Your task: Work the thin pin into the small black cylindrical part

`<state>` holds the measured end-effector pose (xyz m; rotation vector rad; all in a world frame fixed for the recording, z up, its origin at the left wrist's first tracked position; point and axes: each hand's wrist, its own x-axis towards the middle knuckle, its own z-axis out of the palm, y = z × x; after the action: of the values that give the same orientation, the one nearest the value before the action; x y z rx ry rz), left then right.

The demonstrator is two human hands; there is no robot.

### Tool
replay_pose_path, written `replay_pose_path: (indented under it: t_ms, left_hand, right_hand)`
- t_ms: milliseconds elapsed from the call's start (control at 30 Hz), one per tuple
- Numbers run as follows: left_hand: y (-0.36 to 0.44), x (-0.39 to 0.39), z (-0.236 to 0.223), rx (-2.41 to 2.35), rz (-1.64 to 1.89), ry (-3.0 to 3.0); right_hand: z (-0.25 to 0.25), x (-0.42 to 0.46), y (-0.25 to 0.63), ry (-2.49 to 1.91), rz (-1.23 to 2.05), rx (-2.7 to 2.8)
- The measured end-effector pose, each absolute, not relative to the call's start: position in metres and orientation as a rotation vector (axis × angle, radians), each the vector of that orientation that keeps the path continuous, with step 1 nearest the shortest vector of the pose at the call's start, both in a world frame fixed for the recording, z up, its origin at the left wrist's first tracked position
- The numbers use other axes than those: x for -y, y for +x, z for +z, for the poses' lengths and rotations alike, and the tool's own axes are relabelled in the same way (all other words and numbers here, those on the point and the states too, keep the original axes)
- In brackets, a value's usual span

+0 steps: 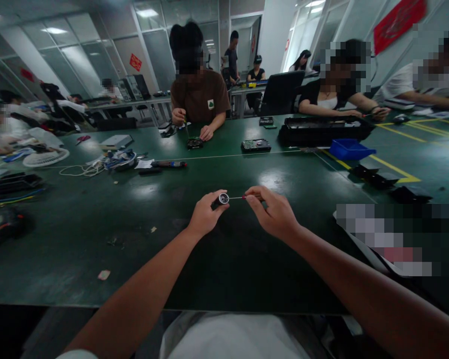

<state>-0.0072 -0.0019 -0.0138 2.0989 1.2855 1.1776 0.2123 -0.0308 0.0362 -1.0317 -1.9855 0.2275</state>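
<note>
Above the middle of the green table, my left hand point(204, 215) is closed around a black cylinder point(222, 199) that looks like a small flashlight. Its round, silver-rimmed end faces me. My right hand point(272, 210) pinches a thin screwdriver point(236, 198) with a metal shaft and some red at the fingertips. The shaft points left, and its tip meets the rim of the cylinder. Whether the tip is inside or only touching the edge, I cannot tell. Most of the screwdriver's handle is hidden in my right fingers.
Across the green table point(247, 279), a person in a brown shirt point(202, 94) works on a small circuit part. A hard drive point(256, 145), a long black casing point(325, 130) and a blue bin point(350, 149) lie beyond my hands. Cables and an electric screwdriver point(169, 164) are at left.
</note>
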Motion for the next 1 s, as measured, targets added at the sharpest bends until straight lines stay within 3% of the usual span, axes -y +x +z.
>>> replay_pose_path:
  t_ms: [300,1000]
  left_hand:
    - [-0.0064,0.0057,-0.0084,-1.242,1.05,2.244]
    - [-0.0079,0.0049,-0.0066,-1.324,1.013,2.268]
  right_hand:
    - [0.0348,0.0316,0.2104,-1.043,0.136,1.942]
    - [0.0371,0.0278,0.2145,-1.239,0.328,1.969]
